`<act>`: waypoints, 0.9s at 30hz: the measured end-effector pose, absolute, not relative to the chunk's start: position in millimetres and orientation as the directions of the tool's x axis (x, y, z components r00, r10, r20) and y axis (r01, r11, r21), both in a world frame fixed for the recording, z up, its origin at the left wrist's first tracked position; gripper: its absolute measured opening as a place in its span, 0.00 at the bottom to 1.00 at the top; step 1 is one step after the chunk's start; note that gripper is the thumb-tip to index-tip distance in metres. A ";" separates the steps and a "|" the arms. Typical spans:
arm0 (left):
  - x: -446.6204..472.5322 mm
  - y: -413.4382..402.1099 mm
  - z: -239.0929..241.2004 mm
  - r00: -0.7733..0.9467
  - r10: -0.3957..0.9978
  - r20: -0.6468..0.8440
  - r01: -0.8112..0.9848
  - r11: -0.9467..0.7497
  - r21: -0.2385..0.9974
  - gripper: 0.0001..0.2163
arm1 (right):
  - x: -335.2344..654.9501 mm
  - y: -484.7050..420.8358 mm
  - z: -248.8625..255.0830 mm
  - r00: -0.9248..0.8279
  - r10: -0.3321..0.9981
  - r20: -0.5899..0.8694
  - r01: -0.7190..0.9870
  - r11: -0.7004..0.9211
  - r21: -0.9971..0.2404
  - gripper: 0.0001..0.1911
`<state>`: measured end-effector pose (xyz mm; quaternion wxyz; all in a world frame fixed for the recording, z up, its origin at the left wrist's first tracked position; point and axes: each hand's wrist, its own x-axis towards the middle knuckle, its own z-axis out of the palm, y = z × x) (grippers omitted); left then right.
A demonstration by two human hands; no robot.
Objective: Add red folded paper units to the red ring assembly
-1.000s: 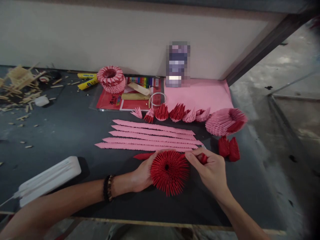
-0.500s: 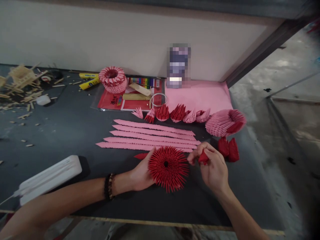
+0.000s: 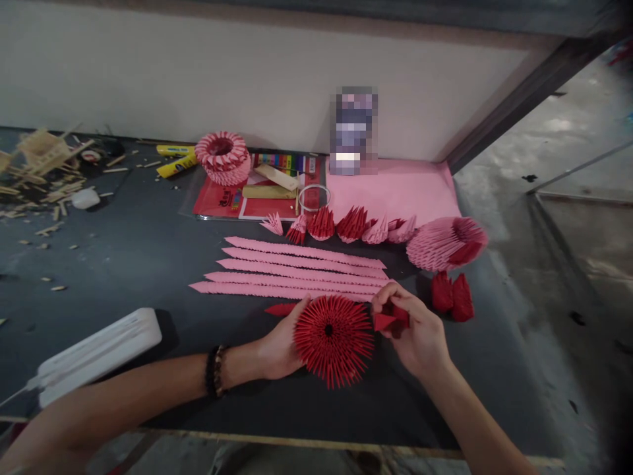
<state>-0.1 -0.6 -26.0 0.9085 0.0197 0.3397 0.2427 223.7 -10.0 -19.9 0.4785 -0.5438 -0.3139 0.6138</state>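
Observation:
In the head view my left hand [image 3: 283, 344] grips the left side of a round red folded-paper piece [image 3: 333, 340], whose points spread out around a small dark centre hole. Small folded red paper pieces [image 3: 390, 319] are between the fingers and thumb of my right hand [image 3: 419, 330], just right of the round piece. Several long pink folded-paper strips [image 3: 297, 269] lie side by side beyond both hands. Part of a red strip [image 3: 277, 309] shows behind my left hand. Two stacks of red paper pieces [image 3: 452, 297] stand right of my right hand.
A row of pink and red paper clusters [image 3: 321, 224] runs behind the strips, beside a larger pink paper form [image 3: 445, 243]. A pink-and-red paper ring [image 3: 222, 158] and yellow glue tubes [image 3: 177, 165] lie farther back. At left are a white device [image 3: 101, 353] and wood scraps [image 3: 49, 188].
My right hand has shifted slightly left, closer to the round red piece, and its fingers have turned so the small red pieces show more. The round piece has tilted a little.

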 end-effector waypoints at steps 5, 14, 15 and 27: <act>0.8 0.1 -25.3 0.655 0.473 -0.590 -0.457 0.869 0.189 0.24 | 219.3 -12.0 -24.7 0.091 0.922 -0.377 -0.126 -0.365 -0.922 0.19; 4.6 0.5 -22.4 0.659 0.505 -0.558 -0.425 0.861 0.277 0.23 | 217.2 -20.1 -22.9 0.080 0.991 -0.108 0.391 -0.131 -0.911 0.12; 4.6 0.3 -23.1 0.660 0.501 -0.560 -0.420 0.864 0.277 0.22 | 216.1 -19.9 -22.6 0.092 0.991 -0.098 0.403 -0.127 -0.907 0.12; -1.1 -0.9 -22.8 0.667 0.490 -0.561 -0.429 0.868 0.248 0.25 | 227.5 -14.2 -17.5 0.098 0.992 -0.074 0.355 -0.104 -0.929 0.16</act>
